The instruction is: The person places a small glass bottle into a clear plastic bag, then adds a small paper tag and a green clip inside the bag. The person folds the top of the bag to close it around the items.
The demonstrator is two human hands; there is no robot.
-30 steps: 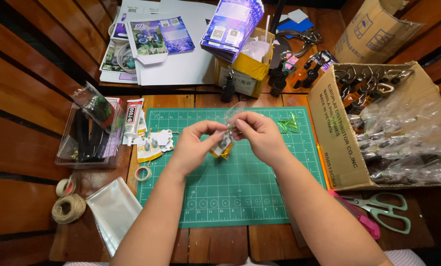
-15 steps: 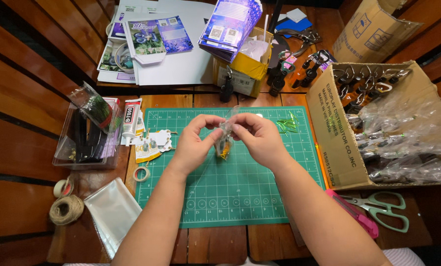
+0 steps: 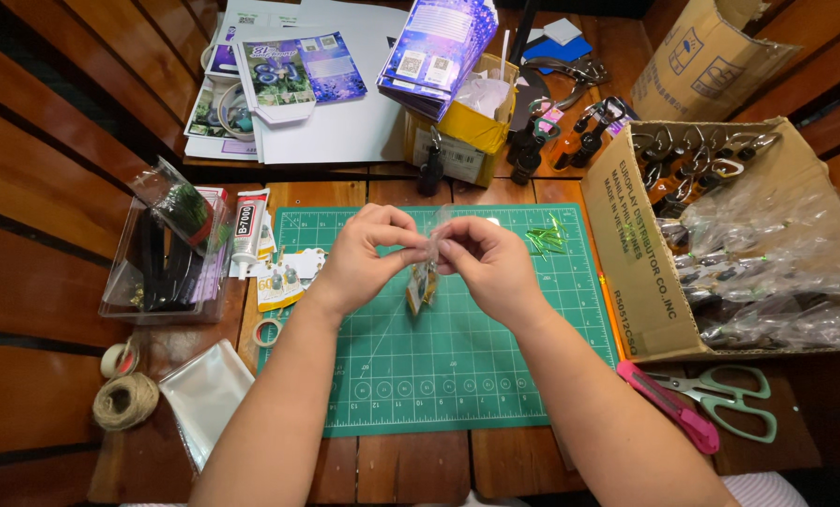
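Observation:
Both of my hands are raised over a green cutting mat (image 3: 420,376). My left hand (image 3: 364,255) and my right hand (image 3: 488,263) pinch the top of a small clear plastic bag (image 3: 424,278) between their fingertips. The bag hangs down between them and holds a small yellowish item. A few thin green pieces (image 3: 544,237) lie on the mat just right of my right hand.
A cardboard box (image 3: 626,253) of bagged key rings stands at the right. Green scissors (image 3: 732,399) and a pink cutter (image 3: 669,406) lie at the lower right. A glue tube (image 3: 248,225), clear container (image 3: 162,268), twine ball (image 3: 124,402), tape rolls and clear bags (image 3: 204,399) lie left.
My hands have stayed over the mat and shifted only slightly, with the fingertips working at the top of the small bag.

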